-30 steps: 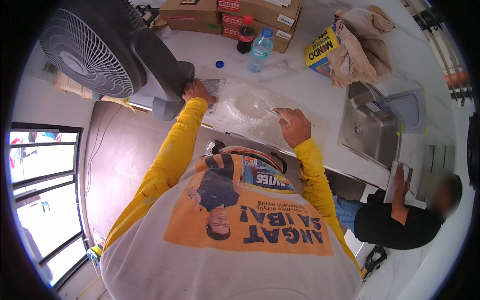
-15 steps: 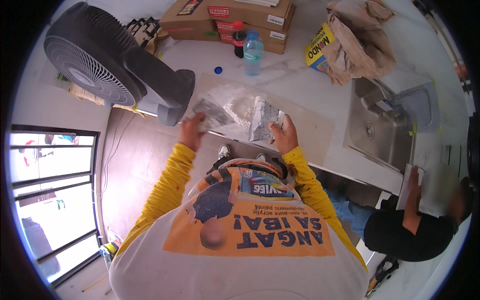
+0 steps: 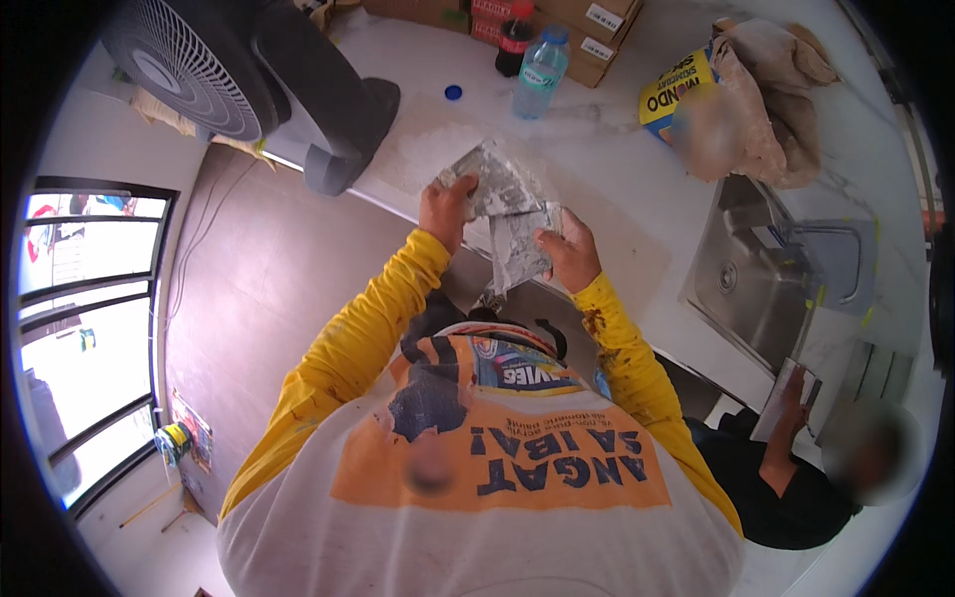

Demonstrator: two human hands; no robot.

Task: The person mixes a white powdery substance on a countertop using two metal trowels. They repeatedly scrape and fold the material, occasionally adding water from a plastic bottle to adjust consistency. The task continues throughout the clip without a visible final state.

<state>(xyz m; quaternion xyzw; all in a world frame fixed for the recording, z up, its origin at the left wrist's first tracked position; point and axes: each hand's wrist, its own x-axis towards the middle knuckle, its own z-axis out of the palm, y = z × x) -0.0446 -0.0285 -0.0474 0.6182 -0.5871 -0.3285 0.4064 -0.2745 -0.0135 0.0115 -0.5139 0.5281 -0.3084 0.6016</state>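
Both hands are over the counter's front edge. My left hand (image 3: pixel 447 205) grips a flat metal scraper blade (image 3: pixel 493 177) crusted with white powder or paste. My right hand (image 3: pixel 567 249) grips a second coated blade (image 3: pixel 517 249), lower and to the right, whose top edge meets the first one. White powder residue lies on a thin translucent sheet (image 3: pixel 622 261) on the counter, partly hidden by the blades.
Black fan (image 3: pixel 353 119) at left, bottle cap (image 3: pixel 454 93), cola bottle (image 3: pixel 513 50), water bottle (image 3: pixel 539 85), cardboard boxes (image 3: pixel 597 30); paper sack (image 3: pixel 786 129) at right, steel sink (image 3: pixel 746 289). A co-worker in black (image 3: pixel 756 478) is at lower right, holding a board.
My left hand has left the fan's side and risen rightward with a blade. My right hand, earlier holding a slim tool, now holds the second blade, brought against the left one.
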